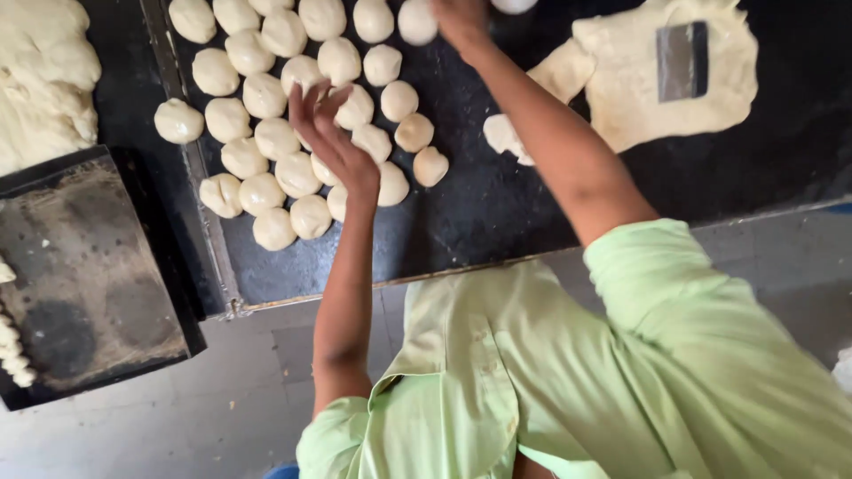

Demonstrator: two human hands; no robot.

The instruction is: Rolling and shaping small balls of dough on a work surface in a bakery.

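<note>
Over the black tray's (461,222) near edge, left hand (324,133) hovers open above dough balls (266,142) — right hand (461,18), grip unclear, reaches far; placing continues.

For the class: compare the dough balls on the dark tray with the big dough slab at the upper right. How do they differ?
The dough balls are many, small and rounded; the dough slab is one large, flat, irregular sheet. The balls lie close-packed on the tray; the slab carries a metal scraper. Both are pale, cream-coloured dough.
</note>
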